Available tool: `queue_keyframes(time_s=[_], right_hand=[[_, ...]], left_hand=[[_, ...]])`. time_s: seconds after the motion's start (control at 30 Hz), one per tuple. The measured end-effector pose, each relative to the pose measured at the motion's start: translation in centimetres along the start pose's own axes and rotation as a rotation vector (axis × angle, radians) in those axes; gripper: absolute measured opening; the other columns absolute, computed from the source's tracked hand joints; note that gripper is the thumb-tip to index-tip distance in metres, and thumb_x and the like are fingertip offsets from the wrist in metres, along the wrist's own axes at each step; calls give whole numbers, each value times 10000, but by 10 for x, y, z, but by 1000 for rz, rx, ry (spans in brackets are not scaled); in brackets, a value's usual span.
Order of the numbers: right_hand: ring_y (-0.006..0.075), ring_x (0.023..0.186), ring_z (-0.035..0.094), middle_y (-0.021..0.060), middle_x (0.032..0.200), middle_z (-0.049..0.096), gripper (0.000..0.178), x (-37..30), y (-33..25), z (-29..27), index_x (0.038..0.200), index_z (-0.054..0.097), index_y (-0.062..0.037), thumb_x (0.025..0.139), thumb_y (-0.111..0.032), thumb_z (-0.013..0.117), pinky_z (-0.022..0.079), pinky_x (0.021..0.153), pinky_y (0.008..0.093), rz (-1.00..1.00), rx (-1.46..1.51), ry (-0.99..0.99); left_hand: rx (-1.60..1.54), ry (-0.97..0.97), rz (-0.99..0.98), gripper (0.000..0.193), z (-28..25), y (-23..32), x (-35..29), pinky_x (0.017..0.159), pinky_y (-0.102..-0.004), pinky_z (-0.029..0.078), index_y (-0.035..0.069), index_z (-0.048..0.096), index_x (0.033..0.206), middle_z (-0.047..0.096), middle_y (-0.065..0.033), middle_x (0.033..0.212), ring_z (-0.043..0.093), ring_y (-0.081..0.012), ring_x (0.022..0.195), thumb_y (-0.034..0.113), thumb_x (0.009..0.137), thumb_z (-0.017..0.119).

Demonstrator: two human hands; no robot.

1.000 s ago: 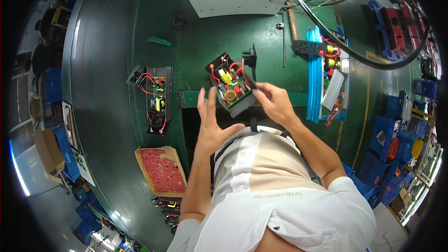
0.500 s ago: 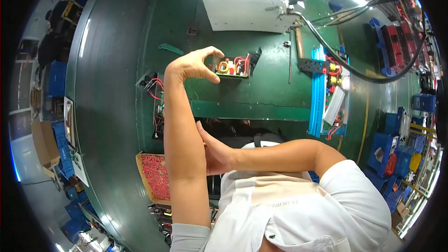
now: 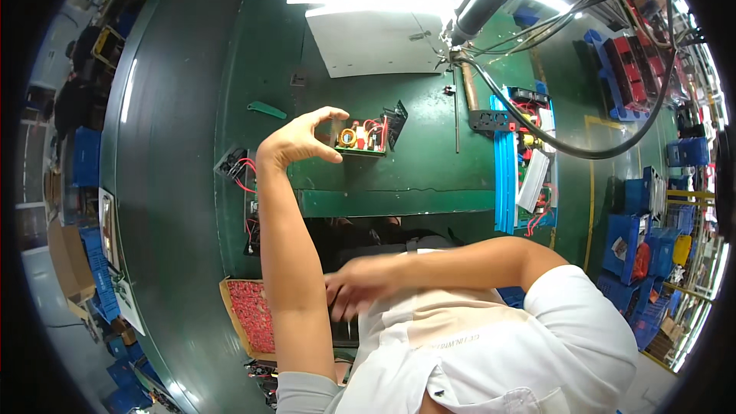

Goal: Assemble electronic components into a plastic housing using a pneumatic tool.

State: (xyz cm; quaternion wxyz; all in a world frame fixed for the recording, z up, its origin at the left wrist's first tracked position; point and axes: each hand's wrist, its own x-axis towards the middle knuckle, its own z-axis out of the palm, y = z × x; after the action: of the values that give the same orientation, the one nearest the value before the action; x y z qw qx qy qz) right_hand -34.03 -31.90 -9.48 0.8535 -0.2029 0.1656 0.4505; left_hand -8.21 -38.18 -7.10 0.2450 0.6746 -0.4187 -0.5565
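Observation:
My left hand reaches out over the green bench, thumb and fingers curved in a C round the left end of a small circuit board. The thumb tip meets the board's near left corner. On the board are a yellow coil, red wires and upright parts, and a black end panel stands at its right end. Blurred by motion, my right hand is close to my body beside my left forearm. Its fingers are smeared and partly hidden behind that forearm, and nothing can be made out in them.
A white box stands beyond the board. To the right lies a blue-framed circuit assembly, with a hanging black cable above. A green-handled tool, wired parts and a carton of small red pieces are on the left.
The whole view has shifted, with the left hand still at the board's left end. The right hand has moved down from the left forearm toward my body, and the black end panel shows more.

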Motion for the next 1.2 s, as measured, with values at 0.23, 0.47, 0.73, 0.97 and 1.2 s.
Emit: queue_keyframes(time_s=[0.23, 0.47, 0.73, 0.97, 1.2], right_hand=[[239, 945, 677, 129, 1175, 681, 524, -128, -45, -219, 1117, 623, -87, 939, -580, 623, 537, 736, 323, -681, 309, 747], [106, 872, 613, -10, 981, 674, 598, -140, -127, -221, 1175, 594, -157, 908, -693, 593, 491, 839, 333, -467, -80, 804], [40, 752, 555, -43, 956, 659, 385, -135, -122, -205, 1034, 667, -196, 910, -560, 692, 451, 669, 265, -276, -190, 801], [81, 1018, 647, -3, 1183, 654, 573, -141, -138, -170, 1431, 519, -184, 918, -320, 735, 573, 764, 314, -392, -371, 819], [93, 1002, 637, 19, 1129, 652, 649, -141, -143, -172, 1469, 473, -207, 905, -348, 759, 543, 781, 289, -546, -414, 649]], left_hand=[[-219, 157, 163, 739, 39, -9, -27, 1039, -327, 519, 53, 556, 1340, 560, -43, 1323, 619, -166, 1122, -52, 662, 833], [-114, 249, 322, 742, 84, -11, -42, 1058, -352, 506, 16, 539, 1359, 586, -94, 1341, 612, -195, 1189, -42, 677, 827], [-324, 344, 257, 829, 130, -27, -59, 1100, -422, 461, 68, 464, 1464, 493, -132, 1493, 538, -255, 1318, 49, 725, 840], [-518, 507, 325, 845, 163, -48, -52, 1144, -433, 406, 90, 425, 1510, 404, -109, 1560, 422, -254, 1420, 140, 783, 853], [-661, 527, 391, 816, 171, -52, -48, 1155, -377, 377, 17, 398, 1511, 399, -88, 1549, 423, -198, 1397, 86, 820, 826]])
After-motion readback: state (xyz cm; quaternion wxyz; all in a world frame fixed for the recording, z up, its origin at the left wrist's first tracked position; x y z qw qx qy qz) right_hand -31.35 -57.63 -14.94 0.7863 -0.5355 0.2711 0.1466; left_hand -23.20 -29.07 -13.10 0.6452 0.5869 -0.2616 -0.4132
